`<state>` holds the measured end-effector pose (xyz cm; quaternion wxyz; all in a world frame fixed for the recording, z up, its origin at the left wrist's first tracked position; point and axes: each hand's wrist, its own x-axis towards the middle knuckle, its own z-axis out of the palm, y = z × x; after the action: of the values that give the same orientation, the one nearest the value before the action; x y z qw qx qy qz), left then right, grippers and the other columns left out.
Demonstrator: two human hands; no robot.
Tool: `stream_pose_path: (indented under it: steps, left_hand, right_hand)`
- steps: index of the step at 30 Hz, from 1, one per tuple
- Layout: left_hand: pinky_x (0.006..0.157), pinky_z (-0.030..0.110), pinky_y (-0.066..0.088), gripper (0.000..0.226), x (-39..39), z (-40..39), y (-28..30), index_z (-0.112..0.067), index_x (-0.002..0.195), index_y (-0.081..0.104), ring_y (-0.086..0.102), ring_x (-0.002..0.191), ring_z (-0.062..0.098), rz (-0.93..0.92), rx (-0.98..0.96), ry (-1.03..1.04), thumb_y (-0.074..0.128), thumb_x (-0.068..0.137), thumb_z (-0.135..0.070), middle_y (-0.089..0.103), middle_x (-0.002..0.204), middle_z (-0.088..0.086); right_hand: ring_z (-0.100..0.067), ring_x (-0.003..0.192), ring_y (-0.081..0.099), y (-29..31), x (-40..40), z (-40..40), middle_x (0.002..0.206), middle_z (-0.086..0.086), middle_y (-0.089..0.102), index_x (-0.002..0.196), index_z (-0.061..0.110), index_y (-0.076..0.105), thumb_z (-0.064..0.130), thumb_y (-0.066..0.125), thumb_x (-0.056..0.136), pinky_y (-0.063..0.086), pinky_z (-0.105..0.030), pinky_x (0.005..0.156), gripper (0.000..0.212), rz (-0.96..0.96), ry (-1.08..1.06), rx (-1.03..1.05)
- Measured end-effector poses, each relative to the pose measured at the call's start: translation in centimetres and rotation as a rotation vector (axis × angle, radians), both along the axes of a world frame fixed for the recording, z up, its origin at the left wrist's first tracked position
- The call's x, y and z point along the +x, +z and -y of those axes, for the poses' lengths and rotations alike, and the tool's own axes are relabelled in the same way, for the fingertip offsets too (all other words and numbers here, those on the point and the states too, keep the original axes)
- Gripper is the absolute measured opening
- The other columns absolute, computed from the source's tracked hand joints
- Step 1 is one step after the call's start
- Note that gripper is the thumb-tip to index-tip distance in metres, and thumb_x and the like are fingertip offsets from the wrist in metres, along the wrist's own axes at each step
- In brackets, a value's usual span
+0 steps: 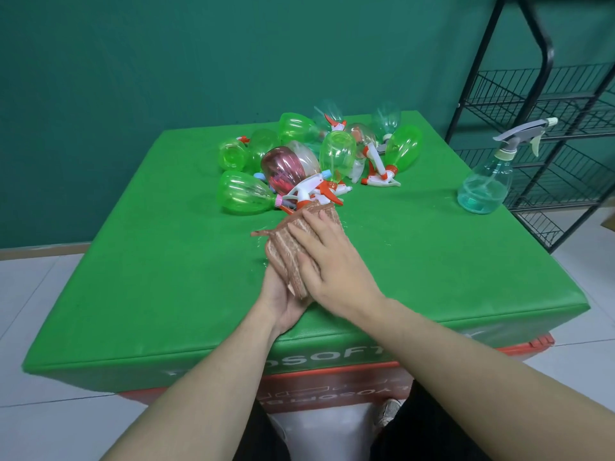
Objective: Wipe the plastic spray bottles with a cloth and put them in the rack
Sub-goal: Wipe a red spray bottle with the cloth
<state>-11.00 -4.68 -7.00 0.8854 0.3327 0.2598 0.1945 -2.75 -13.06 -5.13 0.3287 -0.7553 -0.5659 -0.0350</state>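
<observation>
A brown-and-pink striped cloth [293, 247] is bunched between my two hands over the middle of the green padded table [166, 261]. My left hand [283, 304] cups it from below, thumb along its left edge; the fingers are hidden. My right hand [326, 267] lies on top with straight fingers pressing the cloth. Whether a bottle is inside the cloth cannot be told. Just beyond the cloth lies a pile of several spray bottles [336, 154], mostly green, with a pink one [286, 168] in front, all with white-and-orange triggers.
A black wire rack [545, 104] with several shelves stands at the right, past the table's edge. An upright clear bluish spray bottle [486, 184] with a grey trigger stands at the table's right edge. A green wall rises behind; white floor tiles lie around.
</observation>
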Motion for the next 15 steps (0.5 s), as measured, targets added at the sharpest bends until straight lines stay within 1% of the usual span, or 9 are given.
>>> stream_pose_path:
  steps: [2,3,5,6,8,9,11,13,15]
  left_hand:
    - [0.095,0.047,0.054,0.051,-0.1,-0.1,-0.1,-0.018,0.127,0.067,0.068,0.115,0.025,0.017,-0.048,-0.028,0.041,0.1,-0.053,0.069,0.129,0.013]
    - [0.096,0.05,0.053,0.056,-0.1,-0.2,-0.2,-0.014,0.132,0.064,0.065,0.119,0.029,0.021,-0.057,-0.04,0.043,0.098,-0.054,0.066,0.133,0.018]
    - [0.095,0.051,0.054,0.061,0.0,-0.4,-0.6,-0.008,0.139,0.057,0.062,0.119,0.033,0.023,-0.051,-0.05,0.046,0.094,-0.047,0.06,0.138,0.024]
    - [0.093,0.051,0.056,0.062,0.0,-0.4,-0.7,-0.007,0.14,0.056,0.062,0.117,0.034,0.02,-0.048,-0.049,0.048,0.091,-0.045,0.06,0.137,0.025]
    - [0.089,0.05,0.058,0.06,0.1,-0.4,-0.7,-0.007,0.134,0.06,0.064,0.112,0.033,0.02,-0.045,-0.05,0.051,0.088,-0.043,0.064,0.13,0.025]
    - [0.088,0.05,0.057,0.056,0.1,-0.4,-0.7,-0.007,0.129,0.063,0.066,0.111,0.033,0.018,-0.04,-0.049,0.05,0.088,-0.043,0.067,0.127,0.024]
    - [0.091,0.048,0.055,0.05,0.2,-0.5,-0.8,-0.012,0.12,0.07,0.068,0.113,0.03,0.022,-0.057,-0.03,0.043,0.096,-0.046,0.069,0.126,0.018]
    - [0.096,0.043,0.053,0.055,0.1,-0.6,-0.8,-0.019,0.112,0.078,0.069,0.114,0.024,0.024,-0.079,-0.025,0.036,0.102,-0.054,0.07,0.127,0.01]
    - [0.095,0.039,0.056,0.053,0.2,-0.5,-0.7,-0.019,0.108,0.079,0.072,0.107,0.021,0.012,-0.063,-0.04,0.037,0.103,-0.051,0.073,0.122,0.007]
  right_hand:
    - [-0.02,0.152,0.026,0.8,0.6,-1.0,0.163,-0.004,0.033,0.151,0.017,0.047,0.027,0.04,0.102,0.018,-0.036,0.126,0.05,-0.157,-0.021,0.004]
    - [-0.015,0.151,0.026,1.1,0.9,-1.4,0.164,-0.001,0.031,0.152,0.019,0.045,0.026,0.04,0.104,0.018,-0.032,0.125,0.049,-0.265,-0.037,0.009]
    - [-0.008,0.151,0.024,1.3,1.4,-2.1,0.165,0.005,0.028,0.155,0.025,0.041,0.028,0.038,0.107,0.02,-0.033,0.125,0.048,-0.453,-0.078,0.003]
    - [-0.007,0.151,0.023,1.2,1.6,-2.2,0.166,0.005,0.028,0.156,0.026,0.038,0.029,0.037,0.108,0.02,-0.035,0.126,0.048,-0.496,-0.088,-0.007]
    - [-0.008,0.152,0.023,0.9,1.5,-2.0,0.166,0.003,0.028,0.156,0.024,0.037,0.028,0.036,0.108,0.021,-0.037,0.126,0.049,-0.462,-0.085,-0.011]
    - [-0.011,0.151,0.025,0.6,1.4,-1.7,0.165,0.001,0.029,0.156,0.022,0.038,0.026,0.036,0.108,0.021,-0.037,0.125,0.048,-0.395,-0.078,-0.006]
    - [-0.017,0.15,0.029,-0.1,1.0,-1.0,0.164,-0.003,0.032,0.152,0.019,0.044,0.027,0.036,0.106,0.023,-0.037,0.124,0.047,-0.22,-0.056,-0.009]
    - [-0.024,0.151,0.028,-1.0,0.5,-0.6,0.164,-0.006,0.032,0.15,0.017,0.047,0.031,0.034,0.104,0.023,-0.044,0.124,0.049,-0.097,-0.024,-0.024]
    - [-0.028,0.153,0.023,-1.7,0.2,0.1,0.164,-0.009,0.03,0.151,0.016,0.046,0.03,0.033,0.104,0.022,-0.049,0.123,0.051,-0.045,-0.002,-0.035]
